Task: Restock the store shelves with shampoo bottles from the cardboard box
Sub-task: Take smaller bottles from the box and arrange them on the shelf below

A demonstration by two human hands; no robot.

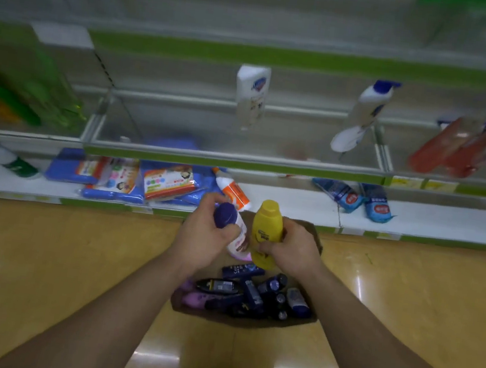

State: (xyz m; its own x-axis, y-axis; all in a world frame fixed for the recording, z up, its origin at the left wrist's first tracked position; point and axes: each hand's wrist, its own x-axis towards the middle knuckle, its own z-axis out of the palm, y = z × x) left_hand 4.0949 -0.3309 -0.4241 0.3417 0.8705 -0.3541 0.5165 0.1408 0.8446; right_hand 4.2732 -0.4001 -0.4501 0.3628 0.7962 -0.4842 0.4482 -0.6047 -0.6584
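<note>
In the centre of the frame both hands are above the cardboard box (236, 320), which stands on the yellow floor (41, 250) just before the shelves. The left hand (207, 234) grips a white bottle (237, 232) with a purple cap; its fingers are curled round the upper part. The right hand (292, 249) grips a yellow bottle (267, 227) round its middle, cap up. The 2 bottles are side by side and seem to touch, over the far half of the box.

The box is open at the top. Inside it lie many dark blue bottles (252, 293) in a loose heap, a black bottle (219, 285) on the left side, and a light purple bottle (195, 299) in the lower left corner. I cannot count them exactly.

On the bottom shelf (295, 203), left of centre, lie flat blue packs (119, 176) with coloured labels, and an orange and white bottle (233, 191) lies tilted just behind the left hand. At the right, 2 blue pouches (354, 198) lie on the same shelf.

On the middle shelf (238, 160), behind a clear front rail, stand a white flip-top bottle (251, 92) in the centre and a white pump bottle (366, 107) with a blue head to the right, well apart. Red pouches (444, 145) are at the far right and green bottles (32, 85) at the far left, both blurred.
</note>
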